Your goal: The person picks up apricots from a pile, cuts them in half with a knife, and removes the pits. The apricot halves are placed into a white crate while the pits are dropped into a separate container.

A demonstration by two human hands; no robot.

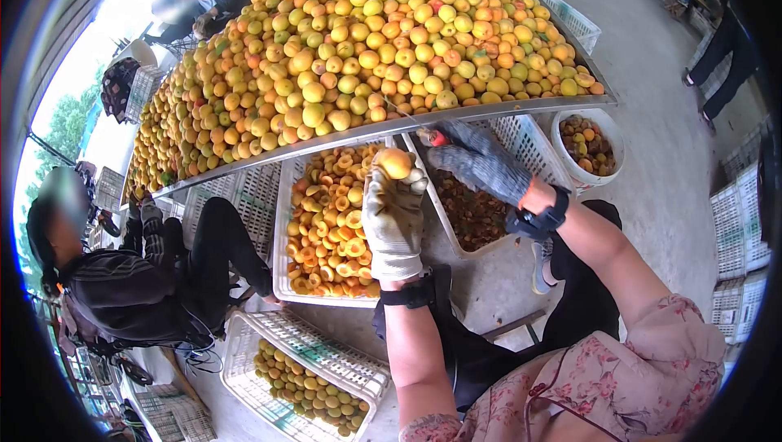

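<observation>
My left hand point(394, 226), in a soiled white glove, is closed around a whole apricot point(397, 163), palm up, over the right edge of a crate point(281, 267) of apricot halves point(330, 226). My right hand point(481, 161), in a grey knit glove, grips a small knife with a red handle point(438, 138). Its thin blade points left toward the metal edge of the sorting table, above and apart from the apricot. Below my right hand stands a white crate point(464, 253) with dark brown pits or scraps point(471, 212). The fingertips of my right hand are partly hidden.
A metal-edged table point(521, 105) heaped with apricots point(358, 51) spans the front. A white bucket point(622, 145) of fruit stands right. A crate point(305, 328) of greenish fruit is at lower left. A seated co-worker point(138, 279) is left; stacked crates point(737, 222) stand right.
</observation>
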